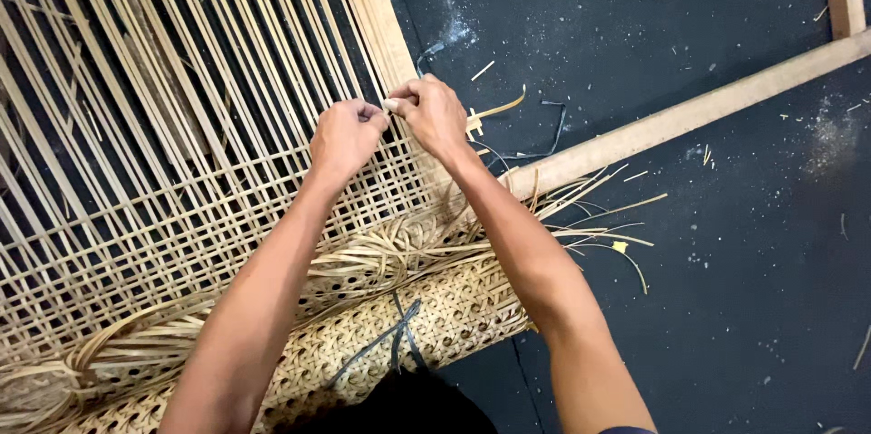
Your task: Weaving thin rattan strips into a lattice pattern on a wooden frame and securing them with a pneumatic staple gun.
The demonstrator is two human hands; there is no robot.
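Pinching a thin cane strand (388,104) between both grips, the left hand (343,137) and right hand (435,114) meet, fingertips pressed together, at the right edge of a half-woven cane panel (181,153). Its wooden frame (376,12) lies on a dark floor (726,243) scattered with offcuts.

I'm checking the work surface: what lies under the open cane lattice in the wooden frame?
Through the gaps of the cane lattice a dark floor mat shows. Beneath the left hand and right hand nothing can be seen.
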